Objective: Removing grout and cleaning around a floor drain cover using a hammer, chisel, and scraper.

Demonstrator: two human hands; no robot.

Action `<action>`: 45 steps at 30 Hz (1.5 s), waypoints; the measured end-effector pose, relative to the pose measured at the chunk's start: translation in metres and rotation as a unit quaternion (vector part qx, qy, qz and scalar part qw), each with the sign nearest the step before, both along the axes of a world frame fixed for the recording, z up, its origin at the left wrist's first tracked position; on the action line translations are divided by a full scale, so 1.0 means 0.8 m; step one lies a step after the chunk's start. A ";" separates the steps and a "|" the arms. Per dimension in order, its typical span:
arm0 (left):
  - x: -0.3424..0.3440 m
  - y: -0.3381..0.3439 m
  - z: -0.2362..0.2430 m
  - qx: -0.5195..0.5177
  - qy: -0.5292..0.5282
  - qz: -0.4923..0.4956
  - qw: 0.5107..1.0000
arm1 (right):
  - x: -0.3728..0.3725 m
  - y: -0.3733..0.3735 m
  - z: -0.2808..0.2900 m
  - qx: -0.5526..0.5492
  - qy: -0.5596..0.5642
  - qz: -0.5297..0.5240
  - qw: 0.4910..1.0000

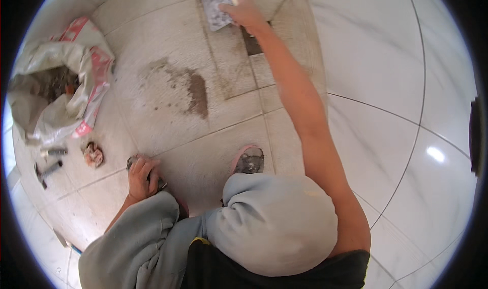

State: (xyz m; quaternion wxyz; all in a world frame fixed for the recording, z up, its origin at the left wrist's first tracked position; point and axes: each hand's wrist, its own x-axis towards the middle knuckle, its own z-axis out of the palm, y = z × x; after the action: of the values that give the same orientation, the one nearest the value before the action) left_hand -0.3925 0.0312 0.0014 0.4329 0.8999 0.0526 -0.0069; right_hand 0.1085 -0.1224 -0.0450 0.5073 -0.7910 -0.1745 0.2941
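Note:
My right arm reaches far forward over the floor. In my right hand (pixel 248 15) is a flat rectangular trowel (pixel 215 8) with a grey-smeared blade and a pale handle, my fingers closed at its edge. Just below that hand a dark square opening (pixel 252 44) shows in the floor, partly covered by my forearm. My left hand (pixel 143 177) is low by my left knee, fingers curled over something dark I cannot make out. A brown damp patch of mortar (pixel 198 93) with scattered crumbs lies on the tiles between my hands.
At the left stands an open woven sack (pixel 96 80) with rubble inside. Beside it lie a hammer (pixel 49 172), a short cylindrical piece (pixel 54 152) and a crumpled reddish-white lump (pixel 93 155). White marbled wall tiles (pixel 376 60) rise at the right. My right shoe (pixel 250 160) is on the floor tiles.

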 end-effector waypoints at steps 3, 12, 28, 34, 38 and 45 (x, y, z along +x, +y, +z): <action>0.000 -0.003 0.004 0.011 0.005 0.006 1.000 | 0.008 -0.001 -0.034 -0.105 -0.135 -0.028 0.985; 0.002 -0.004 0.002 0.020 0.001 0.005 1.000 | -0.004 -0.025 0.013 -0.065 -0.005 0.012 0.998; -0.015 0.004 0.002 0.007 0.000 0.017 1.000 | 0.022 -0.019 -0.010 -0.074 -0.020 0.059 0.995; -0.009 -0.002 -0.005 0.027 -0.015 0.016 0.999 | 0.064 0.029 -0.074 -0.131 -0.243 -0.073 0.958; -0.012 0.002 0.006 0.025 0.034 0.024 0.999 | 0.057 0.041 -0.007 -0.169 -0.137 0.050 0.975; -0.002 0.003 0.004 0.019 0.022 0.010 1.000 | 0.056 0.043 -0.004 -0.091 -0.207 0.213 0.951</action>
State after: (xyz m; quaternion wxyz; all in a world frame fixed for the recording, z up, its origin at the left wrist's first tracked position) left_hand -0.3939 0.0333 0.0049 0.4141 0.9072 0.0715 -0.0209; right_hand 0.1533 -0.0878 -0.0484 0.3115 -0.8217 -0.4125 0.2402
